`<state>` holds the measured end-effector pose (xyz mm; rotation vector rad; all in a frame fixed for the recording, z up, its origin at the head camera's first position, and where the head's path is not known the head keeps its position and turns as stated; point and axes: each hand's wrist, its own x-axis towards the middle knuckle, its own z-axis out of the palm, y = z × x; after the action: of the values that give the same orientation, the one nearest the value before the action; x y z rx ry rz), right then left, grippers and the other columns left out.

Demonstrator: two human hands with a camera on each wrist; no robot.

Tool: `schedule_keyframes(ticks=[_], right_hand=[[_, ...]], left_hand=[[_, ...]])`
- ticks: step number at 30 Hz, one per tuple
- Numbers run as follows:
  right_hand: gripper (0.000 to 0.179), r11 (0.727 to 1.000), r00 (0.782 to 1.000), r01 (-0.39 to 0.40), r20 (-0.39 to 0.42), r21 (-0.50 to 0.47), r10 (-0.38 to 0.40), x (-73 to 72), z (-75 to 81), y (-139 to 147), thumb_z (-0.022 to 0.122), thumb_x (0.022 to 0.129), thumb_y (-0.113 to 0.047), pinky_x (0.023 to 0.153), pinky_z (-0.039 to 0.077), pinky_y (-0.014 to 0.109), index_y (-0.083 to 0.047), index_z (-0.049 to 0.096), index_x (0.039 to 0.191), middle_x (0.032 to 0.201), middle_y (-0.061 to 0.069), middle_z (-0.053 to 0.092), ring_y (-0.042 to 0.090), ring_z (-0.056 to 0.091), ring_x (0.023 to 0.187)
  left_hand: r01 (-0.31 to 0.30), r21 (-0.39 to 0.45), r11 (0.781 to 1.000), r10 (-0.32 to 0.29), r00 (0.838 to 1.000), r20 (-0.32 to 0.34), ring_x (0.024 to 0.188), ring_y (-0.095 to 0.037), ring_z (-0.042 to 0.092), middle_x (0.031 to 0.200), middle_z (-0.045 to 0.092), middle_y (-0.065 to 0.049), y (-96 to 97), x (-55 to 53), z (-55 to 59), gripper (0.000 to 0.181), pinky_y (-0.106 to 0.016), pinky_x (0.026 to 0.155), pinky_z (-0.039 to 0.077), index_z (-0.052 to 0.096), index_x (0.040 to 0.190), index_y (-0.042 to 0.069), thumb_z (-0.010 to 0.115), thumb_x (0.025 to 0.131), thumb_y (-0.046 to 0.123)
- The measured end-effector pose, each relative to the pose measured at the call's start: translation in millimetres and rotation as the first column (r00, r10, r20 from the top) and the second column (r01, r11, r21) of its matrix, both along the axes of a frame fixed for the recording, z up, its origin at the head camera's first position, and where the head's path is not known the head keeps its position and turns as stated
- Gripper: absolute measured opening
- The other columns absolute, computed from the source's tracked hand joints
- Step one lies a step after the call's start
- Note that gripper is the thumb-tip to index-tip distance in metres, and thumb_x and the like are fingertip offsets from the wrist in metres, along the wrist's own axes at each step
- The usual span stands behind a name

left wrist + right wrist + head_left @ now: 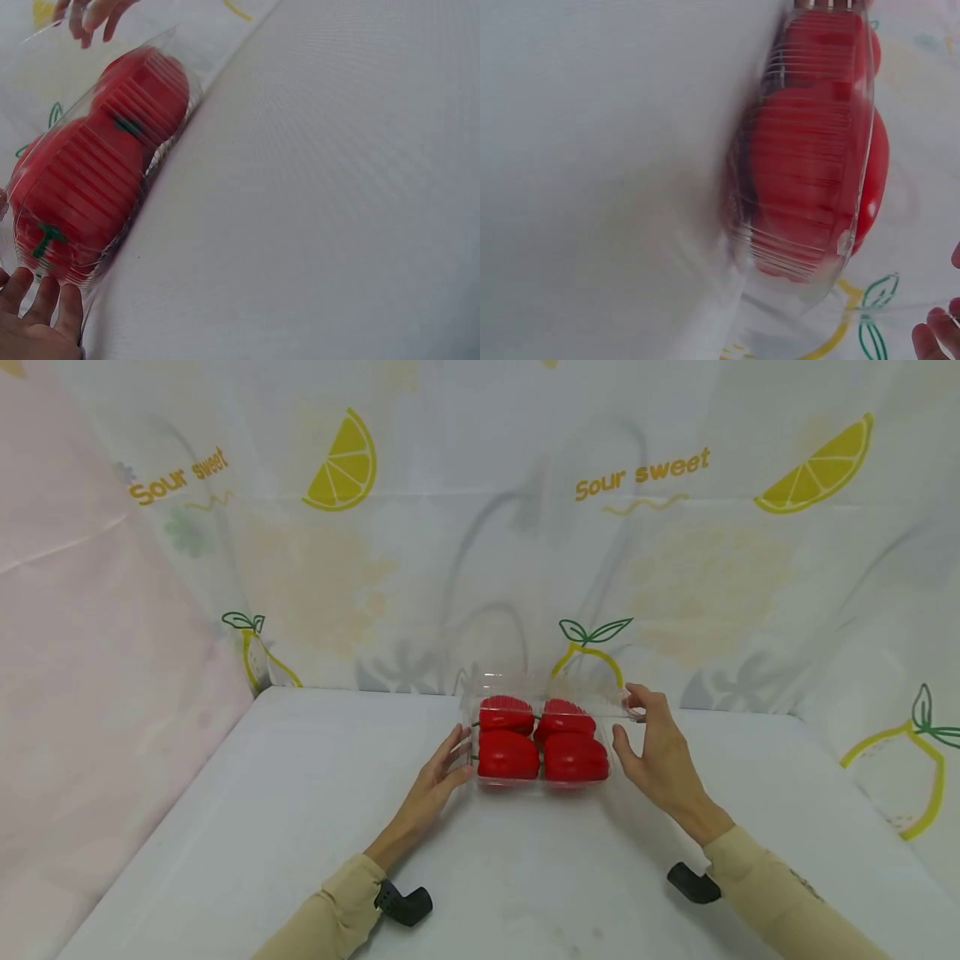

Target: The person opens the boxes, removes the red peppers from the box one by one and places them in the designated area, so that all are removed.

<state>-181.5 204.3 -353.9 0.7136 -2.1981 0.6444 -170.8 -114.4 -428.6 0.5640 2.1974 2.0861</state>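
A clear plastic clamshell box (540,787) sits on the table with several glossy red bell peppers (508,755) with green stems inside. Its hinged lid (525,685) stands partly raised at the back. My left hand (431,785) rests along the box's left side, fingers extended and touching the wall. In the left wrist view, the fingers (43,304) of that hand meet the ribbed end below a green stem. At the right, my right hand (663,760) has its fingers bent at the lid's edge, the thumb held apart lower down.
The white table (315,827) reaches back to a hanging cloth (465,543) printed with lemons and lettering. A pink-toned cloth (97,652) closes off the left. Black wrist devices (405,903) sit by both tan sleeves (772,893).
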Motion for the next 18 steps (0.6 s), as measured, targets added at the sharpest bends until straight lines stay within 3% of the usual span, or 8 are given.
schedule_keyframes(ticks=[3, 5, 10, 18], right_hand=[[0.063, 0.999, 1.000, 0.000, 0.014, -0.043, 0.001, -3.6, 4.1, -2, 0.063, 0.078, 0.006, 0.083, 0.051, 0.036, 0.003, 0.034, 0.134, 0.111, 0.018, 0.053, 0.026, 0.054, 0.104], [0.064, 0.997, 1.000, -0.006, 0.025, -0.082, 0.008, -6.6, 7.3, -2, 0.062, 0.078, 0.007, 0.085, 0.050, 0.026, 0.003, 0.033, 0.135, 0.114, 0.018, 0.054, 0.026, 0.054, 0.107], [0.065, 0.984, 0.997, -0.026, 0.073, -0.175, 0.039, -14.6, 12.5, -4, 0.060, 0.079, 0.010, 0.089, 0.038, 0.005, 0.003, 0.032, 0.137, 0.119, 0.019, 0.053, 0.030, 0.052, 0.113], [0.063, 0.967, 0.982, -0.023, 0.173, -0.253, 0.069, -27.0, 16.9, -5, 0.057, 0.083, 0.008, 0.085, 0.038, 0.001, 0.003, 0.028, 0.139, 0.121, 0.023, 0.049, 0.035, 0.052, 0.120]], left_hand=[[0.005, 0.003, 1.000, -0.005, 1.000, -0.002, 0.143, -0.030, 0.026, 0.157, 0.023, -0.006, -0.7, 0.2, -0.1, 0.067, -0.051, 0.110, 0.029, 0.013, 0.152, 0.011, 0.050, 0.096, 0.015], [0.006, 0.003, 1.000, -0.006, 1.000, -0.003, 0.143, -0.030, 0.026, 0.157, 0.022, -0.006, -0.6, 0.3, 0.1, 0.068, -0.051, 0.110, 0.030, 0.013, 0.152, 0.011, 0.050, 0.096, 0.015], [0.003, 0.002, 1.000, -0.003, 1.000, -0.004, 0.143, -0.029, 0.026, 0.157, 0.022, -0.006, 0.0, 1.0, 1.1, 0.067, -0.052, 0.110, 0.030, 0.013, 0.152, 0.011, 0.050, 0.096, 0.015], [0.008, 0.008, 1.000, -0.008, 1.000, -0.012, 0.143, -0.030, 0.025, 0.157, 0.022, -0.007, -0.5, 0.8, 0.4, 0.067, -0.052, 0.110, 0.029, 0.013, 0.152, 0.011, 0.050, 0.096, 0.013]])
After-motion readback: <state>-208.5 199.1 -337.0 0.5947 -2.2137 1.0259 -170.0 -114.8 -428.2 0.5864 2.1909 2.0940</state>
